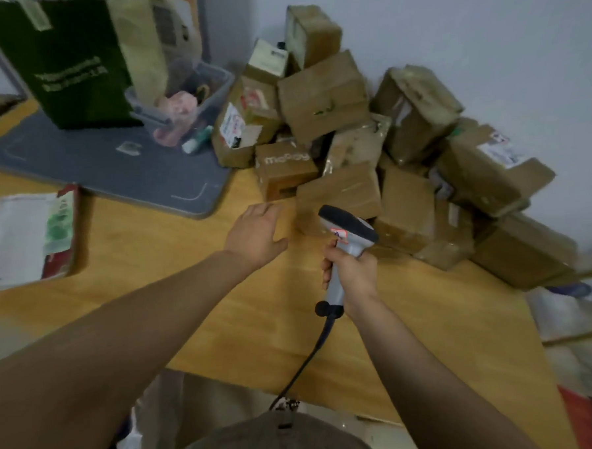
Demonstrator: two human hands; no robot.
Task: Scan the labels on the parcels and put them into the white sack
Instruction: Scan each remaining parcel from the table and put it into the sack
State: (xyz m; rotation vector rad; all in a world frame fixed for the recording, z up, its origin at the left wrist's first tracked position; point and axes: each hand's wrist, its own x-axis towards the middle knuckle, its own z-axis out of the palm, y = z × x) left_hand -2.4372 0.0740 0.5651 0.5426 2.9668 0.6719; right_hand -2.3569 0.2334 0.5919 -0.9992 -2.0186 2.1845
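now right hand (353, 272) gripping scanner (345, 242), left hand (255, 235) spread flat near cardboard parcels (337, 194), wooden table (224, 314)

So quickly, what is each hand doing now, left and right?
Left hand: open, fingers straight, holding nothing, above the table near the boxes.
Right hand: closed around the scanner handle.
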